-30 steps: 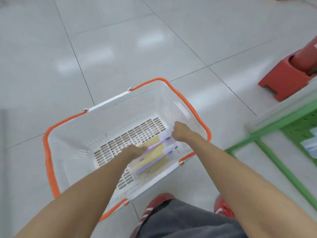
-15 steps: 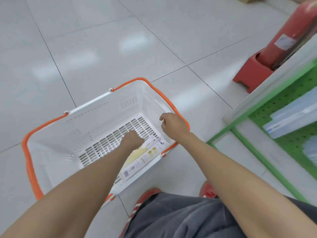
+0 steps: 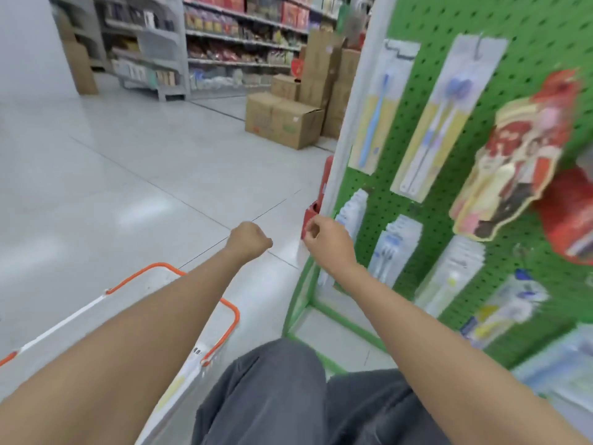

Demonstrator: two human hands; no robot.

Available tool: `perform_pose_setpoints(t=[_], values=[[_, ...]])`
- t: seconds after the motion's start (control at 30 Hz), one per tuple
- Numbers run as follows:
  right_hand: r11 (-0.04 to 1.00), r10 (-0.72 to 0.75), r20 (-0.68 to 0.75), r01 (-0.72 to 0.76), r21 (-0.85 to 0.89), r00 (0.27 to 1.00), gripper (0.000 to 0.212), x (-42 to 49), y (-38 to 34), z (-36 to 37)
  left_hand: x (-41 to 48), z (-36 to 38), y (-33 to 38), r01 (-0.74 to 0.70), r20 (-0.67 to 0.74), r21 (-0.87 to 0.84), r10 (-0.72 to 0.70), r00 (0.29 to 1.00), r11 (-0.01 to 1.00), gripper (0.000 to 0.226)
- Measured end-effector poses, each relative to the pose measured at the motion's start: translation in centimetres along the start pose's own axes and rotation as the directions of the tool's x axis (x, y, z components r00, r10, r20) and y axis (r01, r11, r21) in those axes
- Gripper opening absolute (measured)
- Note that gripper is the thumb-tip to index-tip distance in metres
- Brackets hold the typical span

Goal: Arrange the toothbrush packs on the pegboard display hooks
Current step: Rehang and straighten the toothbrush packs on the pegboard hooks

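Observation:
My left hand [image 3: 248, 239] is raised over the floor in a fist, with nothing visible in it. My right hand [image 3: 327, 244] hovers beside the white edge post of the green pegboard [image 3: 545, 30], fingers curled and no pack showing in them. Two long toothbrush packs [image 3: 382, 107] [image 3: 446, 117] hang on upper hooks. More pale packs [image 3: 396, 248] hang lower down. The white basket with an orange rim [image 3: 231, 316] stands low on the left, with a yellowish pack [image 3: 173, 390] blurred inside it.
Red figure-shaped packs [image 3: 519, 155] hang at the right of the board. A red base [image 3: 310, 215] stands behind the post. Cardboard boxes [image 3: 282, 120] are stacked on the tiled floor beyond, in front of stocked store shelves [image 3: 224, 43]. My knees fill the bottom of the view.
Both hands have come up out of the basket and my view has swung up from the floor to the pegboard. A pack stays in the basket.

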State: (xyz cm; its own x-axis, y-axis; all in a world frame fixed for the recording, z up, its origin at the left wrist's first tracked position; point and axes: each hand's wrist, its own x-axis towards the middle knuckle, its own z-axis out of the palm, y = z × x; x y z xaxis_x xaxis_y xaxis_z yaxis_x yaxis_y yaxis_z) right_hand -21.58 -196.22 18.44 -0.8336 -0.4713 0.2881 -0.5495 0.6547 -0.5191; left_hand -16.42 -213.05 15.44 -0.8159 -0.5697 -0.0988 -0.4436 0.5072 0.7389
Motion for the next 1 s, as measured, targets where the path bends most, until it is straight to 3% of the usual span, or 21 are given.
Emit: perform_pose_setpoints(t=[0.2,0.33,0.47,0.63,0.77,0.93,1.0], values=[[0.987,0.119,-0.189,-0.095,0.128,0.975,0.02,2.2,0.8,-10.1,0.5,-0.9,11.9,-0.156,-0.018,-0.074,0.155,0.988,0.985,0.011],[0.978,0.138,-0.162,-0.108,0.18,0.977,0.042,5.2,-0.3,-13.7,3.4,-1.6,17.5,-0.218,-0.048,-0.232,0.213,0.976,0.948,0.015],[0.952,0.192,-0.181,-0.138,0.272,0.965,0.062,9.1,-1.5,-15.0,5.9,-2.5,22.9,-0.317,-0.05,-0.289,0.316,0.947,0.903,0.04],[0.863,0.284,-0.156,-0.181,0.472,0.946,0.071,14.0,-2.5,-14.9,10.0,-2.9,26.7,-0.396,-0.047,-0.338,0.405,0.913,0.854,0.047],[0.84,0.32,-0.226,-0.165,0.517,0.92,0.066,15.6,-2.5,-14.4,13.0,-2.2,26.9,-0.389,-0.052,-0.392,0.402,0.914,0.834,0.035],[0.825,0.386,-0.331,-0.162,0.541,0.861,0.021,16.5,-2.0,-14.4,12.6,-2.0,26.7,-0.363,-0.023,-0.501,0.407,0.913,0.786,0.033],[0.837,0.375,-0.352,-0.15,0.527,0.858,0.017,16.7,-1.8,-14.8,12.0,-2.1,26.9,-0.35,-0.014,-0.539,0.408,0.913,0.766,0.03]])
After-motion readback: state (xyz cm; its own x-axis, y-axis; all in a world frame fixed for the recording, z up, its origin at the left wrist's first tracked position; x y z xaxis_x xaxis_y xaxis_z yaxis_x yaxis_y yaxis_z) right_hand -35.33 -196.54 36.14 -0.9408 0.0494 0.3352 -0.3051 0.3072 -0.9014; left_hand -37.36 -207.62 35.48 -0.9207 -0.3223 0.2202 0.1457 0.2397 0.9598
